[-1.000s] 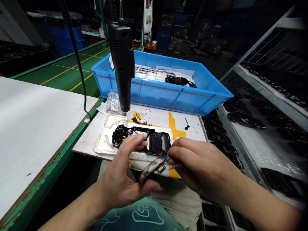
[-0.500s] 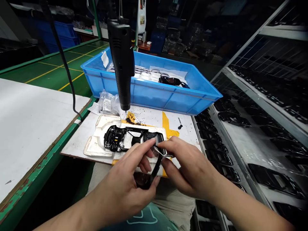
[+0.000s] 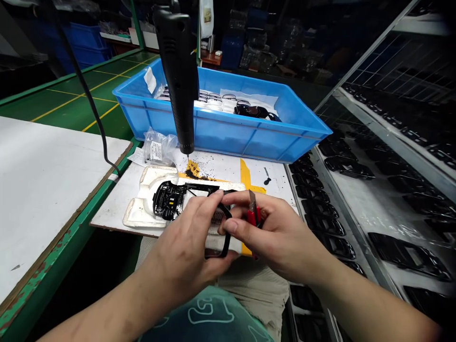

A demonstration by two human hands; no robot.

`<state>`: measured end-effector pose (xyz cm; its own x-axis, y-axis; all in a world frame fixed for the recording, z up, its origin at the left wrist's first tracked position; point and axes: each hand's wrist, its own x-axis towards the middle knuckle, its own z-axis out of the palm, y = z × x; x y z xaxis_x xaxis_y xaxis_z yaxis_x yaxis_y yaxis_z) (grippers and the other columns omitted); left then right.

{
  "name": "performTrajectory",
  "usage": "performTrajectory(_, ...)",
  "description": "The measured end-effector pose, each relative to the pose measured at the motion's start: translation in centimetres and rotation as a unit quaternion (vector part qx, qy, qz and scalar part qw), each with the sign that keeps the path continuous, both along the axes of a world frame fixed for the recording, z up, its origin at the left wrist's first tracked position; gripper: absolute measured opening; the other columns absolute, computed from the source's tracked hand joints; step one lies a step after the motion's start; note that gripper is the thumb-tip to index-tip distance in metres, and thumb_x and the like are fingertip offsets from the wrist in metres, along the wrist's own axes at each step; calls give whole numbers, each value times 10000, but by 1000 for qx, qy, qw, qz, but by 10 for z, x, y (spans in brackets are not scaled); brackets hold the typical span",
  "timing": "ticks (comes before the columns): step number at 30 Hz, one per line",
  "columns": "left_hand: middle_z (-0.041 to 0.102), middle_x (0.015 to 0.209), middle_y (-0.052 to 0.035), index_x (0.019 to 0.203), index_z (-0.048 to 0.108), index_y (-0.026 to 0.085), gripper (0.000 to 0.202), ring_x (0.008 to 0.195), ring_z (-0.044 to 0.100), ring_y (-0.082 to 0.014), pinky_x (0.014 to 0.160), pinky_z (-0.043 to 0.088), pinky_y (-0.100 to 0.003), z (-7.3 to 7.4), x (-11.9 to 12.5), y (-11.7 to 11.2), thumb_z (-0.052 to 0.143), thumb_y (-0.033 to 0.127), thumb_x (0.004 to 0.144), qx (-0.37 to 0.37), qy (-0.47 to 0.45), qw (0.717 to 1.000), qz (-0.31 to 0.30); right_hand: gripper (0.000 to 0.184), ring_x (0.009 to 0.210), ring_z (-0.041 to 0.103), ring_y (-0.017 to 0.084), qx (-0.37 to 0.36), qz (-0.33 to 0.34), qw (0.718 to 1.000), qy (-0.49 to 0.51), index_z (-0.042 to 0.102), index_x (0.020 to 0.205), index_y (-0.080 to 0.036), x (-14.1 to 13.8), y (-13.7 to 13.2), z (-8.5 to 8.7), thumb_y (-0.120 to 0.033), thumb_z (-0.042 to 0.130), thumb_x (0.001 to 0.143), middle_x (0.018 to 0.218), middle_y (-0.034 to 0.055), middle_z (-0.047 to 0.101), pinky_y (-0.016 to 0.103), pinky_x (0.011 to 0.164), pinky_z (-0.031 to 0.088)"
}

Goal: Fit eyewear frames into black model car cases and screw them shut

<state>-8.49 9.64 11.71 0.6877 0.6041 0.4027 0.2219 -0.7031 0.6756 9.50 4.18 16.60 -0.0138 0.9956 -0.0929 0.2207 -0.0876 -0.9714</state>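
My left hand [image 3: 188, 247] is clamped around a black frame [image 3: 229, 240], held upright between both hands. My right hand [image 3: 281, 237] grips a red-handled tool [image 3: 253, 214], its thumb pressed on the frame's edge. Just beyond my fingers, a black housing [image 3: 166, 202] lies in a white tray [image 3: 140, 211].

A single camera sat on the person's head and looked forward and down along both forearms. The left hand [image 3: 185, 256] and the right hand [image 3: 281, 237] lay close beneath it at lower centre, over the near edge of the surface [image 3: 117, 204]. Farther off, a blue bin [image 3: 231, 135] crossed the upper middle. A hanging power screwdriver [image 3: 178, 71] dropped in from the top edge, and a shelf [image 3: 374, 209] of black parts ran away along the right side.
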Motion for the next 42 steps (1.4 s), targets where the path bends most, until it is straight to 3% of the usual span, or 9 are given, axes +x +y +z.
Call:
performTrajectory(3, 562, 1107, -76, 1433, 344, 201, 780, 889, 574, -194, 819, 553, -368, 3, 0, 1, 728, 199, 755, -73, 22, 997, 31, 271, 807, 609, 161, 124, -13, 976, -178, 593, 1165, -185, 7, -3, 0, -364, 574, 961, 920, 44, 632, 281, 700, 512)
performTrajectory(7, 551, 992, -38, 1398, 376, 222, 759, 758, 543, -167, 724, 542, -355, 7, 0, -3, 731, 236, 727, -97, 32, 993, 64, 510, 782, 545, 195, 220, 4, 874, -432, 588, 1028, -140, 18, -6, -3, -584, 338, 1004, 946, 97, 551, 324, 655, 463)
performTrajectory(10, 563, 1015, -56, 1384, 396, 214, 732, 825, 566, -194, 757, 546, -368, 9, 1, -6, 715, 243, 726, -76, 21, 994, 73, 685, 701, 508, 193, 226, 21, 828, -512, 572, 862, -142, 19, -5, -3, -722, 219, 951, 817, 74, 524, 317, 598, 411)
performTrajectory(13, 574, 1009, -67, 1369, 410, 190, 740, 840, 578, -205, 801, 554, -391, 9, 2, -8, 696, 205, 686, -61, 14, 995, 74, 762, 648, 492, 180, 245, 17, 805, -541, 555, 784, -147, 14, -2, -1, -830, 226, 867, 737, 47, 505, 303, 566, 367)
performTrajectory(20, 572, 937, -61, 1345, 418, 121, 764, 804, 581, -197, 773, 577, -362, 11, -1, -9, 733, 238, 658, -18, 5, 998, 52, 827, 595, 457, 144, 229, 39, 801, -551, 487, 697, -172, 5, -1, 4, -974, 293, 663, 700, 12, 477, 269, 526, 303)
performTrajectory(28, 591, 966, -67, 1342, 417, 139, 747, 824, 601, -202, 768, 578, -359, 7, -1, -9, 713, 257, 666, -8, 3, 998, 67, 697, 539, 411, 129, 297, 38, 769, -564, 487, 637, -177, 2, -5, 0, -802, 306, 886, 613, 0, 454, 280, 507, 252)
performTrajectory(31, 578, 928, -54, 1328, 434, 133, 744, 814, 598, -204, 769, 578, -367, 9, -1, -10, 700, 232, 641, -14, 3, 998, 69, 752, 561, 451, 138, 274, 12, 784, -557, 522, 682, -163, 3, -5, 1, -867, 301, 826, 650, 18, 488, 274, 518, 275)
performTrajectory(36, 561, 913, -44, 1323, 425, 128, 749, 802, 588, -192, 777, 575, -351, 11, 0, -9, 727, 232, 646, -16, -10, 998, 57, 716, 538, 410, 129, 271, 40, 791, -546, 493, 649, -175, 3, -7, 0, -832, 299, 857, 621, -1, 459, 279, 503, 243)
performTrajectory(42, 554, 959, -69, 1365, 376, 131, 680, 827, 586, -186, 784, 572, -322, 5, -2, -8, 677, 226, 763, 41, -48, 998, 13, 794, 585, 453, 135, 233, 33, 838, -493, 513, 735, -165, 8, -6, 5, -949, 429, 644, 682, -4, 488, 274, 536, 288)
